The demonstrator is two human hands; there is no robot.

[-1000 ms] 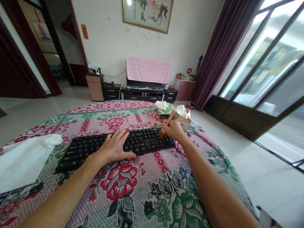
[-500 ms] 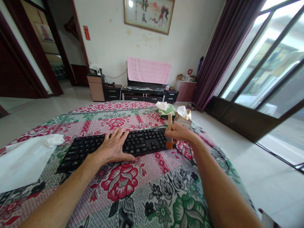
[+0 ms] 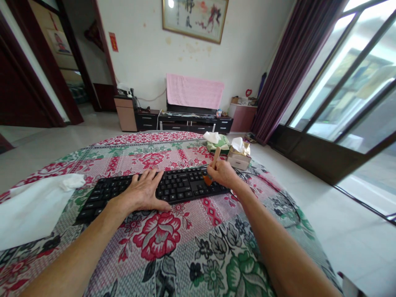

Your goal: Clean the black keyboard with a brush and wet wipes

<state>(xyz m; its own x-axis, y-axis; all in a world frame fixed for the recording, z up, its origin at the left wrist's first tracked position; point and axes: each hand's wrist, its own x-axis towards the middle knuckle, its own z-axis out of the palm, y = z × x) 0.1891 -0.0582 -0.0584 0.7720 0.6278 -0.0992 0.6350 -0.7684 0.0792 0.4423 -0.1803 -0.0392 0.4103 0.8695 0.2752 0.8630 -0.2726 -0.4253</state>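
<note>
A black keyboard (image 3: pixel 179 187) lies across a table covered with a floral cloth (image 3: pixel 185 251). My left hand (image 3: pixel 142 192) rests flat on the middle of the keyboard, fingers stretched out. My right hand (image 3: pixel 223 173) is closed round a small brush (image 3: pixel 213 165) with a wooden handle. The orange bristles touch the keys at the keyboard's right end, and the handle tilts up and away from me.
White tissue sheets (image 3: pixel 29 208) lie at the table's left edge. A green tissue pack (image 3: pixel 218 143) and a tissue box (image 3: pixel 239 156) sit behind the keyboard on the right. The keyboard's cable (image 3: pixel 262 181) trails right. A TV stand and glass doors are beyond.
My right hand brought the brush from the keyboard's front right edge back onto the keys, tilting the handle away. My left hand stayed flat on the keyboard.
</note>
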